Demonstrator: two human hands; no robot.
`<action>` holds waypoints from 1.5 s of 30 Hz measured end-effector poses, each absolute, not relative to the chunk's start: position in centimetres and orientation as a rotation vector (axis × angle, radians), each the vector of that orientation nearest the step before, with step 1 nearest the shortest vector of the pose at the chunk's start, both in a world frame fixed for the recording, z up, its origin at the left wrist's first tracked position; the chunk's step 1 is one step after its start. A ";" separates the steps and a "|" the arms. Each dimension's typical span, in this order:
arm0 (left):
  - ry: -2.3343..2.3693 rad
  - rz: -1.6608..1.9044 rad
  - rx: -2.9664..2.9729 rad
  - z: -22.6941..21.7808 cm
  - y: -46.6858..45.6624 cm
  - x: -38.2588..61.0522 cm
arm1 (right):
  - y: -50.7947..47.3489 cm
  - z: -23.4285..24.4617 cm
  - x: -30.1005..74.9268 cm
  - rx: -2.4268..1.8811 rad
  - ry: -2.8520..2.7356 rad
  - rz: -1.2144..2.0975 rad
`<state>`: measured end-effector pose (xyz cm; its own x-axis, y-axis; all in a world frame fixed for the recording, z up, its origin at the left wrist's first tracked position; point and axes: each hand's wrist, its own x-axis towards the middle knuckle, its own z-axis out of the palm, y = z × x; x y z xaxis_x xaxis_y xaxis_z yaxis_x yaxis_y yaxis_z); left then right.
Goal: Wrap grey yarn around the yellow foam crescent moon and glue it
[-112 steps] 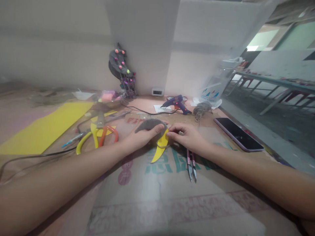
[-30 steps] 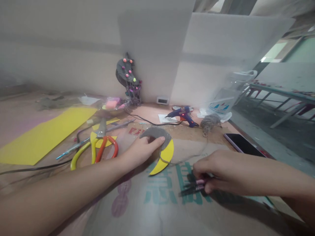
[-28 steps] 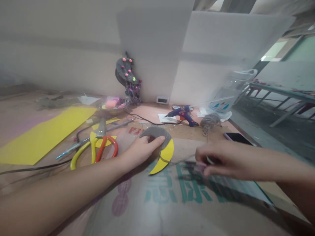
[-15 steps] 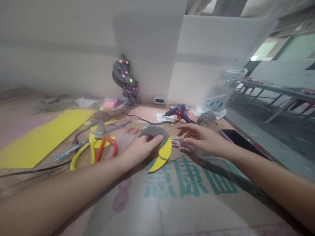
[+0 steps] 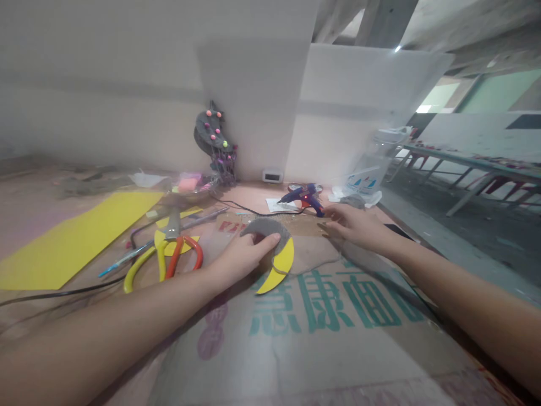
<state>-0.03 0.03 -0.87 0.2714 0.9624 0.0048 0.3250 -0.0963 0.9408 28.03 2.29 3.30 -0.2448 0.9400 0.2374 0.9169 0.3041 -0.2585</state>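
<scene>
- Left hand there, fingers clamped on the yellow card crescent partly wrapped in grey yarn, mid-frame!
- Right hand, right of centre, beside the dark-blue plastic glue gun; I can't tell whether its fingers grip anything.
- Loose yarn trailing rightward!

Craft workspace, yarn-wrapped crescent, glue gun, scissors, yellow sheet

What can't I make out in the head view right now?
All in the head view:
Left hand: fingers other than the thumb, hidden by the crescent.
Yarn ball: mostly behind the right hand, so whether they touch is unclear.
Phone: mostly behind the right forearm.
Gadget: screen too small to read.
Yellow sheet: cut off by the left edge.
</scene>
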 end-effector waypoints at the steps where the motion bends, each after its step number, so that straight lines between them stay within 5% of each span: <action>1: 1.208 0.871 1.618 -0.8 0.0 0.0 | 2.5 3.0 28.3 -1.660 -2.251 0.059; 23: 1.306 0.873 1.671 -0.3 0.5 0.1 | 12.0 1.1 25.6 -1.690 -1.892 0.265; 33: 1.204 0.930 1.610 0.1 0.1 0.0 | 4.7 4.5 24.5 -1.600 -1.790 0.403; 45: 1.221 1.021 1.690 0.2 0.1 -0.2 | -3.2 1.4 25.3 -1.538 -1.818 0.590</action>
